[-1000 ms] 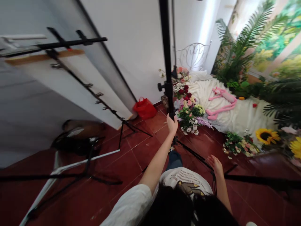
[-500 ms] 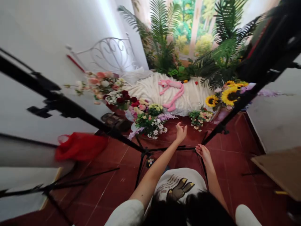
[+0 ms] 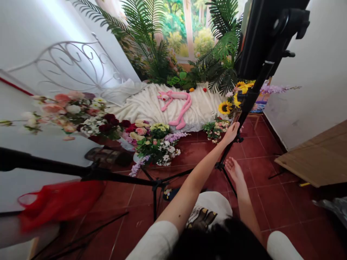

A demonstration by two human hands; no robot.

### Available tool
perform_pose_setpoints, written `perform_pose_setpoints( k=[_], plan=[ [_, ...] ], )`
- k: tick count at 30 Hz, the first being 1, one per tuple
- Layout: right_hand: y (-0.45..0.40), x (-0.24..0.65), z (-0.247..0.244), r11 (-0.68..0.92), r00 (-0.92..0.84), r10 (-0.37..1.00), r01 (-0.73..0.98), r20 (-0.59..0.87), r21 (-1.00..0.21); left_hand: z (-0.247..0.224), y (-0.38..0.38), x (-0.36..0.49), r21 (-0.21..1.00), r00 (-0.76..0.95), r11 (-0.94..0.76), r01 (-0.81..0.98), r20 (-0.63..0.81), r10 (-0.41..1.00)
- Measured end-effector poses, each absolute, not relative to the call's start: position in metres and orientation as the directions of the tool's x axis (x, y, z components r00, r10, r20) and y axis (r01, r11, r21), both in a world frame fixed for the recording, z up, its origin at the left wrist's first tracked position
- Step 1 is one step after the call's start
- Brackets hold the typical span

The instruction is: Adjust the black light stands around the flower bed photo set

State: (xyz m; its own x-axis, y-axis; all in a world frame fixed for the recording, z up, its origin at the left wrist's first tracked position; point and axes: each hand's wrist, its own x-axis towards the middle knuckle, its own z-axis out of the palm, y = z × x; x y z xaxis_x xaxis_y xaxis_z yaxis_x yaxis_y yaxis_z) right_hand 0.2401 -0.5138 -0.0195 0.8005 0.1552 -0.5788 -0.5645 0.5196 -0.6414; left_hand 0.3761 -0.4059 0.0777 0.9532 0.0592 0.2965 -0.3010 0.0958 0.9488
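- Far left: the red bag (image 3: 63,202) slumps low; from where I stand, its contents are hidden.
- Right of centre: the left hand (image 3: 231,133) clamps the black stand (image 3: 248,99), beside the sunflowers (image 3: 225,107). A firm grip should steady the tilted-looking pole.
- Just below: the right hand (image 3: 235,170) is empty, fingers extended, well placed for bracing.

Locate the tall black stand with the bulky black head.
In the head view, the tall black stand rises right of centre, gripped by the person's left hand, with yellow-petalled sunflowers just left of it.
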Motion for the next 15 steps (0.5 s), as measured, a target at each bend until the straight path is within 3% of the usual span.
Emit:
perform_pose_setpoints(
  k=[8,15],
  plan=[
    [-0.516,0.301,0.057,0.728,0.855,0.393,-0.514,-0.337,-0.453,0.085,-0.406,0.372,0.954,0.964,0.145,-0.261,0.249,0.097],
    [-0.512,0.320,0.070,0.789,0.817,0.566,-0.576,-0.112,-0.215,0.088,-0.402,0.369,0.941,0.955,0.162,-0.296,0.285,0.086]
  ],
)
